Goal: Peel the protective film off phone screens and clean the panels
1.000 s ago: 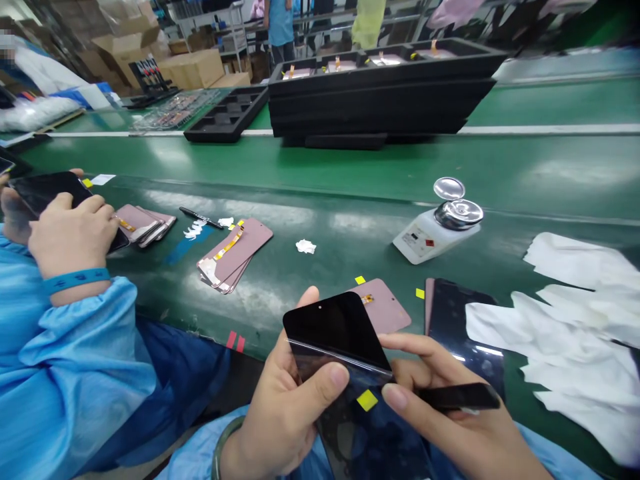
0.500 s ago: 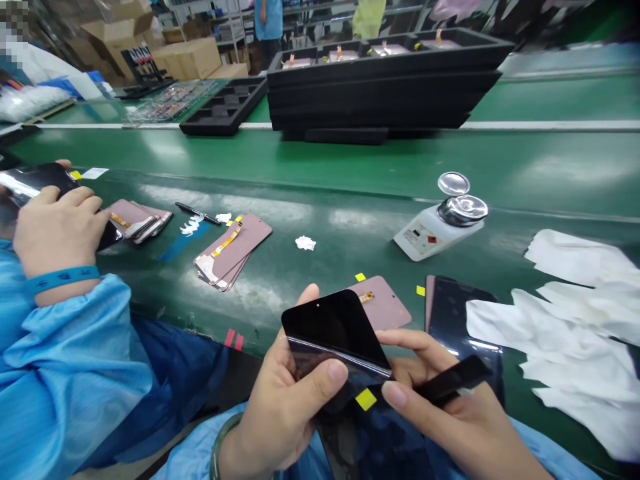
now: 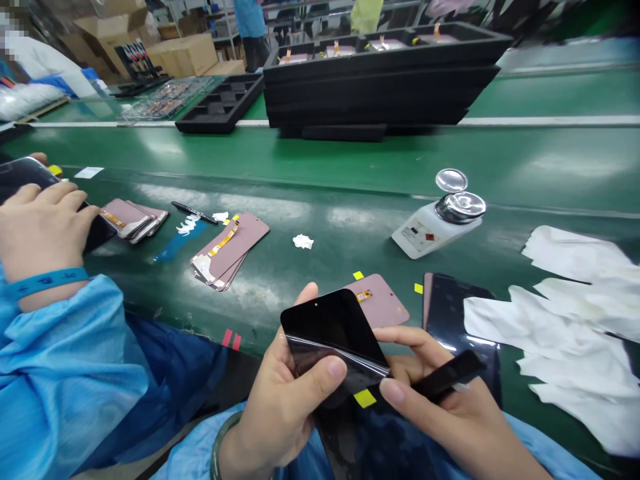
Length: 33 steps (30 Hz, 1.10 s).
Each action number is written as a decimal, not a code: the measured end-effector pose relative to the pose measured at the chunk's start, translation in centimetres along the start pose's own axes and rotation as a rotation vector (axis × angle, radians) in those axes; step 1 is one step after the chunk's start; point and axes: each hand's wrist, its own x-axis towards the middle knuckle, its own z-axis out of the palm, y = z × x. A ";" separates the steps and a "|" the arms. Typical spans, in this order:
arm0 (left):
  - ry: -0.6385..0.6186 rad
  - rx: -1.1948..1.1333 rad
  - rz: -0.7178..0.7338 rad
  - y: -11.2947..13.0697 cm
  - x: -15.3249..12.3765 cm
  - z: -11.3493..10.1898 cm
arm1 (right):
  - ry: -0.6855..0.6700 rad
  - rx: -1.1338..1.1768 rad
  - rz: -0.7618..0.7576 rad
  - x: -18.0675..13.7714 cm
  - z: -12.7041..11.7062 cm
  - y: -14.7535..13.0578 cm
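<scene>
My left hand [image 3: 287,393] holds a black phone screen [image 3: 330,323] from its left side, thumb across the front. A clear film [image 3: 360,367] covers the lower part, its creased, shiny edge running slantwise over the glass. At the right edge, my right hand [image 3: 445,407] pinches the film between thumb and finger. Tucked in the same hand is a flat black strip [image 3: 450,377], whose kind I cannot make out. A yellow tab [image 3: 365,399] shows below my left thumb. Just behind lies a pinkish screen panel [image 3: 383,300], back side up.
A white bottle [image 3: 425,230] with an open metal lid stands beyond my hands. White cloths [image 3: 565,333] partly cover a dark panel [image 3: 460,307] at right. Stacked panels [image 3: 233,247], a pen [image 3: 195,212] and black trays [image 3: 380,93] lie farther off. A co-worker's hand [image 3: 45,227] works at left.
The film's crease has shifted slightly on the screen; my hands keep nearly the same hold. The co-worker's hand has moved left with its panel. The whole view has shifted a little.
</scene>
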 end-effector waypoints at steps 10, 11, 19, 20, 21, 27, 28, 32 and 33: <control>0.010 -0.001 0.005 0.1 0.1 0.1 | -0.010 0.017 -0.046 0.3 0.0 0.3; 0.009 -0.005 0.006 0.1 0.1 0.1 | -0.002 0.024 -0.048 0.2 0.1 0.4; -0.066 0.038 0.065 -0.6 0.4 -0.4 | 0.002 -0.062 -0.108 0.6 -0.3 0.5; -0.109 0.037 0.088 -0.6 0.4 -0.6 | 0.005 -0.082 -0.124 0.7 -0.4 0.5; -0.153 0.039 0.105 -0.6 0.4 -0.8 | 0.007 -0.103 -0.144 0.8 -0.4 0.5; -0.173 0.199 0.052 -0.7 0.3 -1.9 | 0.022 -0.335 -0.368 1.4 -0.6 0.2; -0.156 0.226 0.037 -0.9 0.3 -2.0 | 0.030 -0.376 -0.406 1.6 -0.6 0.2; -0.156 0.257 0.078 -1.8 0.5 -2.4 | 0.182 -0.511 -0.523 2.7 -0.6 -0.2; -0.167 0.277 0.099 -2.0 0.5 -2.5 | 0.228 -0.542 -0.562 3.0 -0.5 -0.3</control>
